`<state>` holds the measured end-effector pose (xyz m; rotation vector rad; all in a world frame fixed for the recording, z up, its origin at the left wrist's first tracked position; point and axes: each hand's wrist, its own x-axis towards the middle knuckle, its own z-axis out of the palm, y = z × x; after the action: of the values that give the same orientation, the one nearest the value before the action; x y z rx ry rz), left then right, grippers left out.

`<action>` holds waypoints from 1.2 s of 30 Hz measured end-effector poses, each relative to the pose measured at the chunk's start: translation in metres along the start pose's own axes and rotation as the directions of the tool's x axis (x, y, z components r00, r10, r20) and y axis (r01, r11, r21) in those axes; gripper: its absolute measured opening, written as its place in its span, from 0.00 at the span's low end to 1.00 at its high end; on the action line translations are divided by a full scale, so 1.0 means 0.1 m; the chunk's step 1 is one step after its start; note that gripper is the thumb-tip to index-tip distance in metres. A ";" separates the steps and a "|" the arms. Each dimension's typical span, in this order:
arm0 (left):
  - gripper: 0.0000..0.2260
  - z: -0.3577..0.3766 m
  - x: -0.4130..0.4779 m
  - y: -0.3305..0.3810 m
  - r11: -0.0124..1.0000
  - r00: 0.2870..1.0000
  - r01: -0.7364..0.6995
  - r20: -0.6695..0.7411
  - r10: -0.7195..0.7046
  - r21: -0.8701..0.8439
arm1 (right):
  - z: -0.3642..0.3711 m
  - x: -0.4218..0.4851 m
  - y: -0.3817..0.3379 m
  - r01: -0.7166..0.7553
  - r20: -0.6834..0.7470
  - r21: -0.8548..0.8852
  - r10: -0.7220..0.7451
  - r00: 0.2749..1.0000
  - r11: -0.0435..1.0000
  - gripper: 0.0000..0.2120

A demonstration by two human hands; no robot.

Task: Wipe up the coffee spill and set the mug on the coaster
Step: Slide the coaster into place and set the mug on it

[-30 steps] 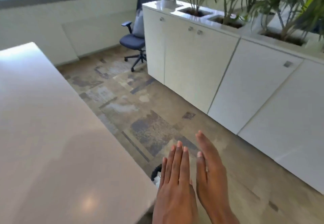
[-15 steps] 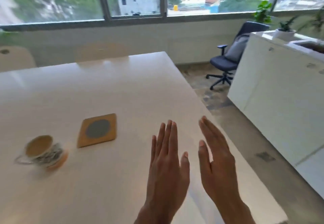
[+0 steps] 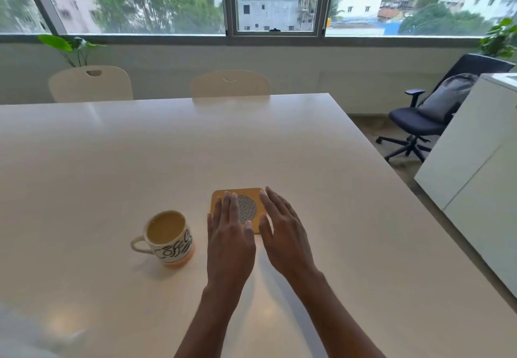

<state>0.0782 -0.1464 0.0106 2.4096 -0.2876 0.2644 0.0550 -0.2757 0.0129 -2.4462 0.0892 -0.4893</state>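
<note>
A white mug (image 3: 169, 240) with black lettering and an orange base stands upright on the white table (image 3: 140, 161), filled with light brown coffee, handle pointing left. To its right lies a square wooden coaster (image 3: 242, 196) with a grey mesh circle. My left hand (image 3: 229, 234) is flat, fingers together, over the coaster's left part. My right hand (image 3: 282, 231) is flat over its right edge. Both hands hold nothing. I see no spill and no cloth on the table.
Two cream chairs (image 3: 91, 83) stand at the table's far side under the window. A dark office chair (image 3: 428, 117) and white cabinets (image 3: 475, 161) are to the right, beyond the table's right edge.
The view has swung left from the floor and cabinets to the table. The mug and coaster have come towards the centre, and both hands now hover over the coaster.
</note>
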 end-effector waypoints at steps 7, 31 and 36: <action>0.28 0.17 0.36 -0.34 0.997 0.995 0.058 0.076 -0.061 0.041 | 0.45 0.39 -0.02 -0.056 0.106 -0.115 0.069 0.992 0.992 0.25; 0.25 0.32 0.16 -0.60 0.988 0.976 0.086 0.190 -0.110 0.132 | 0.50 0.17 0.09 -0.161 0.175 -0.125 0.181 0.968 0.979 0.19; 0.24 0.21 -0.11 -0.57 0.989 0.969 0.063 0.227 -0.094 0.137 | 0.39 -0.09 0.08 -0.153 0.185 -0.109 0.171 0.968 0.982 0.20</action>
<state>0.0861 -0.1164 -0.0429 2.5766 -0.2868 -0.0395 0.0616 -0.2580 -0.0228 -2.5384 0.2337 -0.1772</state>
